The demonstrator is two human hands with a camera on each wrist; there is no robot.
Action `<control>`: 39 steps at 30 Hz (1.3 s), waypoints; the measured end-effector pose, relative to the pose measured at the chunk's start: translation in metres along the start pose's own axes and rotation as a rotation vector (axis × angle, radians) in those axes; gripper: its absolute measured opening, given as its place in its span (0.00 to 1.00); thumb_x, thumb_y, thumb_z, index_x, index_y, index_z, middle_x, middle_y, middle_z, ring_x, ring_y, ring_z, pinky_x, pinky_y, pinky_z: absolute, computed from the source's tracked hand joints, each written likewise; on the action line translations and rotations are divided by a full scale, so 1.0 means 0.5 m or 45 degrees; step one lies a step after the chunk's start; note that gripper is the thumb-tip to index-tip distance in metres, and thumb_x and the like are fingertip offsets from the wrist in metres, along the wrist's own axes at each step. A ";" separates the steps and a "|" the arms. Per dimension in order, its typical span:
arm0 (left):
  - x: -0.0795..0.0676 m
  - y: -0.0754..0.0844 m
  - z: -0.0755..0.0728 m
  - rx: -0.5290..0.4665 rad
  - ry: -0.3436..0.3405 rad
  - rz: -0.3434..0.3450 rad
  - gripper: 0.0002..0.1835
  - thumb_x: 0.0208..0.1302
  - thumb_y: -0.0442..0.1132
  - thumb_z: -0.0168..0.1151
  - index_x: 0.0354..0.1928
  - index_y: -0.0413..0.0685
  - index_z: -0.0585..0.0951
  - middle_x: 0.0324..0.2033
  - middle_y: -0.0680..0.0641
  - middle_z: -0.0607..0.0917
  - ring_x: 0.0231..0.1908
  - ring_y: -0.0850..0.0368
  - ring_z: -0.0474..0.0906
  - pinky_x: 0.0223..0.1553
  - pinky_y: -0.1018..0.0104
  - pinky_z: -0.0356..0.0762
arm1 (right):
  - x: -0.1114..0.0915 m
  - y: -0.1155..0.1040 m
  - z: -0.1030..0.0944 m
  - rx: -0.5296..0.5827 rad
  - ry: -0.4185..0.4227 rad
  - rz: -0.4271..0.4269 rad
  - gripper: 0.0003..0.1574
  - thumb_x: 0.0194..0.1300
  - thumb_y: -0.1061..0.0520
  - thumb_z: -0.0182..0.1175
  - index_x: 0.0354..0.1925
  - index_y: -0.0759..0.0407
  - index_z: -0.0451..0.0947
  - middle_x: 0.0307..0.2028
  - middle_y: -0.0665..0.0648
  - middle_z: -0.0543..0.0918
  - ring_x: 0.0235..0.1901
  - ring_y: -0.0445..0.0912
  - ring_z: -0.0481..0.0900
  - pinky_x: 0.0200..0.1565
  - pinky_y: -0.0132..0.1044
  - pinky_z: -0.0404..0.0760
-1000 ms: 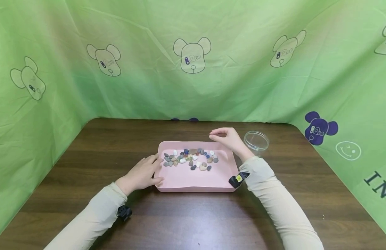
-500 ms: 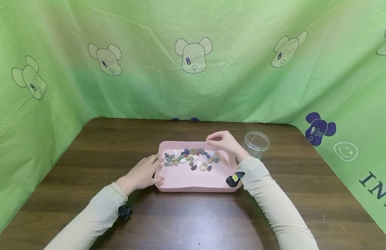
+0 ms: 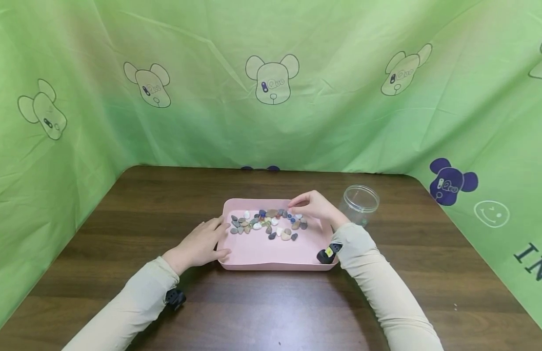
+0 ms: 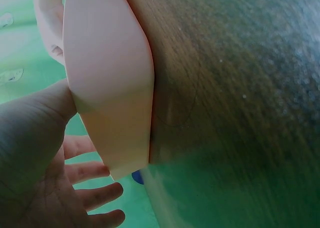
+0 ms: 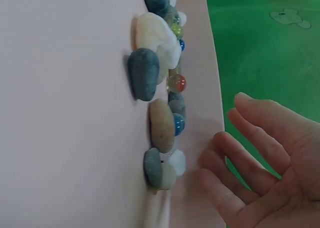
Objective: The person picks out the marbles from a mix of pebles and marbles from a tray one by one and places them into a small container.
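Observation:
A shallow pink tray [image 3: 271, 254] holds several pebbles [image 3: 286, 235] and glass marbles, gathered mostly towards its back half. My left hand [image 3: 199, 247] rests on the tray's left rim with its fingers spread; in the left wrist view the thumb lies against the wall. Over the tray's back right part hovers my right hand [image 3: 316, 207], fingers loosely bent and holding nothing. Below those fingers, the right wrist view has a blue marble [image 5: 178, 124] beside a tan pebble [image 5: 162, 126], and a clear marble with red [image 5: 178, 83] farther along.
A clear round jar [image 3: 360, 204] stands on the brown wooden table [image 3: 121, 214], just beyond the tray's back right corner and close to my right wrist. Green printed cloth [image 3: 271, 131] hangs around the back and sides of the table.
My right hand has come down and slightly left, from above the tray's back rim to over the stones. My left hand has kept its place on the rim.

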State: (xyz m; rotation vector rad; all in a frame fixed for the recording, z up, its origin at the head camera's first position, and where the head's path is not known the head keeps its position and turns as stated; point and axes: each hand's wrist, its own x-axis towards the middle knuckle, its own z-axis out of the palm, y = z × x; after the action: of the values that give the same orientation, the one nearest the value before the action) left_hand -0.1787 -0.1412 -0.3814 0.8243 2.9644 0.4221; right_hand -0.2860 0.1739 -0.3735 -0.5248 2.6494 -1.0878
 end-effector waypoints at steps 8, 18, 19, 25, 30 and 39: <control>0.000 -0.001 0.002 0.002 0.003 -0.003 0.33 0.58 0.47 0.63 0.61 0.33 0.69 0.64 0.29 0.65 0.63 0.34 0.64 0.62 0.39 0.62 | 0.001 0.010 0.007 -0.011 -0.039 -0.016 0.16 0.58 0.57 0.63 0.44 0.63 0.83 0.48 0.63 0.83 0.53 0.55 0.78 0.58 0.47 0.73; -0.001 -0.003 0.007 -0.001 0.001 -0.009 0.33 0.58 0.47 0.62 0.61 0.34 0.69 0.64 0.30 0.65 0.64 0.35 0.64 0.62 0.39 0.62 | 0.003 0.013 0.019 0.019 -0.050 0.034 0.18 0.56 0.61 0.64 0.46 0.65 0.81 0.47 0.64 0.83 0.47 0.53 0.82 0.55 0.42 0.77; -0.001 -0.003 0.007 -0.003 0.001 -0.009 0.33 0.58 0.47 0.62 0.61 0.34 0.69 0.64 0.30 0.65 0.64 0.35 0.64 0.62 0.39 0.62 | 0.003 0.014 0.020 0.016 -0.050 0.028 0.18 0.56 0.61 0.64 0.46 0.66 0.81 0.47 0.64 0.83 0.45 0.51 0.83 0.52 0.39 0.79; 0.000 -0.004 0.009 -0.005 -0.001 -0.015 0.33 0.58 0.47 0.62 0.61 0.34 0.69 0.65 0.30 0.64 0.64 0.34 0.63 0.63 0.39 0.61 | 0.001 0.017 0.025 -0.020 -0.048 -0.008 0.17 0.55 0.62 0.64 0.44 0.67 0.81 0.46 0.65 0.84 0.40 0.46 0.84 0.41 0.27 0.78; 0.001 -0.006 0.011 0.001 0.006 -0.012 0.33 0.58 0.48 0.62 0.61 0.34 0.69 0.65 0.30 0.65 0.64 0.35 0.64 0.63 0.39 0.61 | 0.004 0.017 0.027 -0.090 -0.037 0.024 0.17 0.54 0.61 0.65 0.44 0.65 0.82 0.45 0.63 0.85 0.42 0.49 0.83 0.47 0.35 0.78; 0.002 -0.008 0.012 0.004 0.012 -0.009 0.33 0.58 0.48 0.62 0.61 0.35 0.69 0.65 0.30 0.65 0.64 0.37 0.64 0.62 0.39 0.62 | 0.012 0.018 0.034 -0.274 0.002 0.096 0.12 0.53 0.55 0.67 0.38 0.55 0.86 0.43 0.56 0.86 0.44 0.47 0.80 0.50 0.41 0.74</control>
State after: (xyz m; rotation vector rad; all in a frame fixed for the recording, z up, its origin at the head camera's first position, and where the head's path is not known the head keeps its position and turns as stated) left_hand -0.1809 -0.1423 -0.3881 0.8140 2.9767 0.4227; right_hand -0.2879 0.1669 -0.3923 -0.4590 2.7799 -0.7867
